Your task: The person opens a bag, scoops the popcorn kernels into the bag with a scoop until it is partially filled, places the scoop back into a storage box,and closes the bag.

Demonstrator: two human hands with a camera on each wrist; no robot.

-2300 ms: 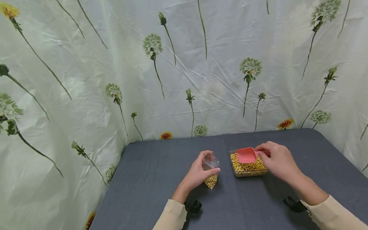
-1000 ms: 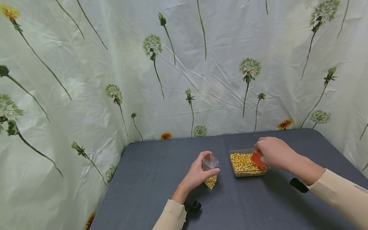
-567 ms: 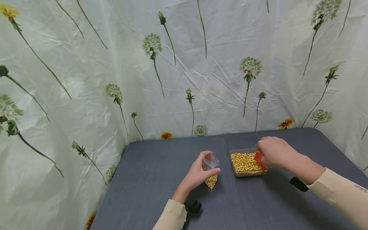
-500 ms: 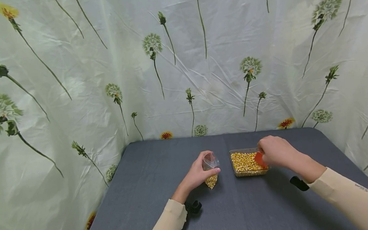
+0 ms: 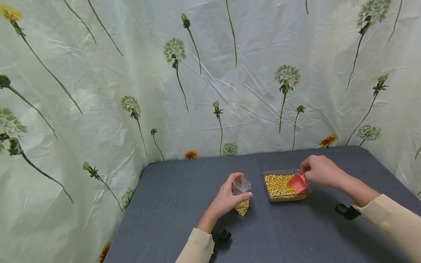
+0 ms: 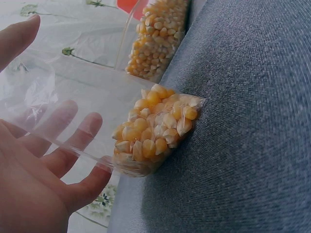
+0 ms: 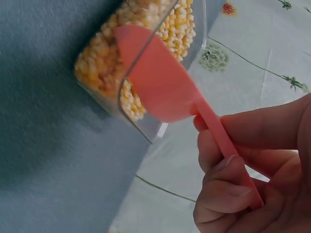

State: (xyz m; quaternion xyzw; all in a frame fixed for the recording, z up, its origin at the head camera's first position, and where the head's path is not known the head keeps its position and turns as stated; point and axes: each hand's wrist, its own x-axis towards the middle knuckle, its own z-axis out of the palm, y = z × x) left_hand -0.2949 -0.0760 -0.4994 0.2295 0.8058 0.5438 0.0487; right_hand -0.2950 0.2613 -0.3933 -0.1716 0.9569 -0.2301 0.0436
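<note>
My left hand [image 5: 224,197] holds a clear plastic bag [image 6: 85,80] upright on the table, thumb and fingers curved around its open mouth. Yellow corn kernels [image 6: 155,128] fill the bag's bottom. To the right stands a clear rectangular container [image 5: 266,189], with more corn kernels [image 5: 277,183] inside. My right hand [image 5: 323,172] grips the handle of a pink scoop [image 7: 163,80] at the container's right end. The scoop's bowl is tilted, its front edge down among the kernels. In the right wrist view, fingers curl round the handle.
A dark grey cloth covers the table [image 5: 172,214]. Behind it hangs a pale curtain [image 5: 202,120] printed with dandelions. Black wrist cameras [image 5: 222,237] sit under both forearms.
The scoop went from lying level above the kernels to being pushed down into them at the right end, and has just tilted back with its bowl facing up. The left hand and bag stayed put.
</note>
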